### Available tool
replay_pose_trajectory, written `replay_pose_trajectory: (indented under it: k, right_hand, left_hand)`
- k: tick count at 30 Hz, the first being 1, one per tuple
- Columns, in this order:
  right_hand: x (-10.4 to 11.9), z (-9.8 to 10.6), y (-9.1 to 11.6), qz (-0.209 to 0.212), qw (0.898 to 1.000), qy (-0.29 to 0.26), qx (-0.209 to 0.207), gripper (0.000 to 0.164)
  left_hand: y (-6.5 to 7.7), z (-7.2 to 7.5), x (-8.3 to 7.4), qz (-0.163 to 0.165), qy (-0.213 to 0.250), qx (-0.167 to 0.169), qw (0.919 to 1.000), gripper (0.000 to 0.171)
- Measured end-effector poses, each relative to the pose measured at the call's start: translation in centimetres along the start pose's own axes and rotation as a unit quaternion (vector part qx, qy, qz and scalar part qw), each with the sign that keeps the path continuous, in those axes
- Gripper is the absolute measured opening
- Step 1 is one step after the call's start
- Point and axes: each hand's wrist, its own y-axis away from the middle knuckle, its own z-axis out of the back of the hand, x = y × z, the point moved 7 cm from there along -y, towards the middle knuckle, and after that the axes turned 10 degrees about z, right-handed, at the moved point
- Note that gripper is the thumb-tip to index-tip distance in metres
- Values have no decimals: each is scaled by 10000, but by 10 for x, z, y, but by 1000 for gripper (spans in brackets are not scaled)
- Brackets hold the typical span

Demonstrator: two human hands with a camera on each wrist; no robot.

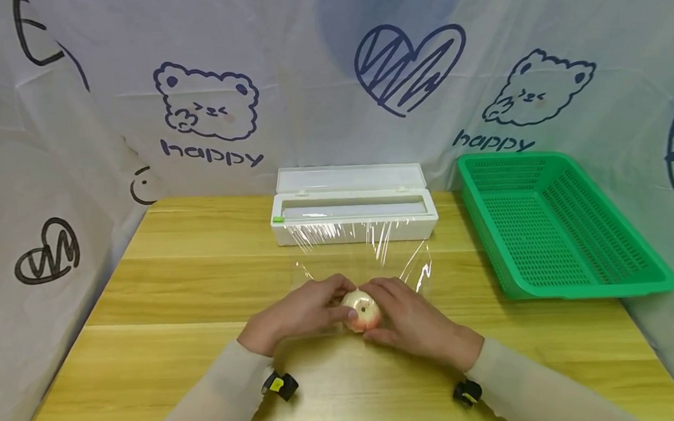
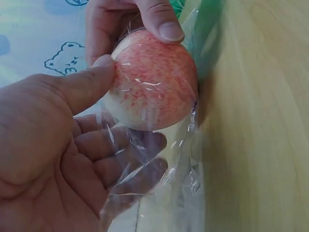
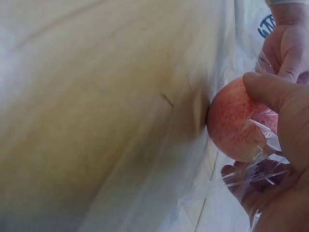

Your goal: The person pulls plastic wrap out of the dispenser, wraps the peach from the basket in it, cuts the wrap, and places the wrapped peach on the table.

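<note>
A: In the head view, how are the hands posed?

B: The left hand [image 1: 299,311] and right hand [image 1: 417,317] reach forward and turn inward, both on a round red-and-cream fruit [image 1: 367,322] that sits between them, over the pale wooden bench [image 1: 175,295].

A: And containers?

B: Straight ahead of the hands is a white rectangular box [image 1: 432,210], lid up, with a pale roll [image 1: 354,210] in it. Clear shiny plastic film [image 1: 425,272] runs from it towards them. Ahead and outward of the right hand is a green rectangular plastic basket [image 1: 595,289], its perforated floor showing.

A: The left wrist view?

B: The left hand is half open: thumb pressed to the fruit, one finger passing behind it, the others loosely spread behind the film. The fruit's skin is flecked red over cream, and glossy film creases lie across it.

A: And the right wrist view?

B: The right hand grips the fruit, thumb on top, fingers curved beneath. Crinkled film crosses them. I can't tell whether the fruit touches the bench.
</note>
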Motion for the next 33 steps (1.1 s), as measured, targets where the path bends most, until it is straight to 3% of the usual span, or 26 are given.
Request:
replay_pose_trajectory:
  k: [7,13,15,18,22,26,30,33]
  right_hand:
    - [-13,0,-7,-506,9961,-675,262,74]
    - [-25,0,-13,-808,9918,-905,396,67]
    - [-27,1,-15,-767,9923,-902,368,63]
    - [-29,1,-18,-707,9923,-958,350,59]
    - [-33,1,-21,-872,9878,-1189,508,63]
    - [-40,-1,-25,-1044,9822,-1397,698,64]
    - [-47,-3,-29,-1152,9738,-1774,833,64]
    - [-53,-3,-28,-1346,9648,-2056,935,68]
  left_hand:
    - [0,8,-1,-158,-751,-495,9958,47]
    - [4,23,-13,-405,-1392,-1724,9743,33]
    - [6,24,-21,-611,-1414,-1942,9688,28]
    - [7,20,-30,-878,-1394,-1865,9685,32]
    - [5,7,-28,-800,-1613,-1314,9748,61]
    - [1,-4,-25,-705,-2058,-1096,9699,86]
    - [-5,-6,-25,-715,-2264,-1224,9637,86]
    - [-12,-4,-24,-659,-2207,-1182,9659,81]
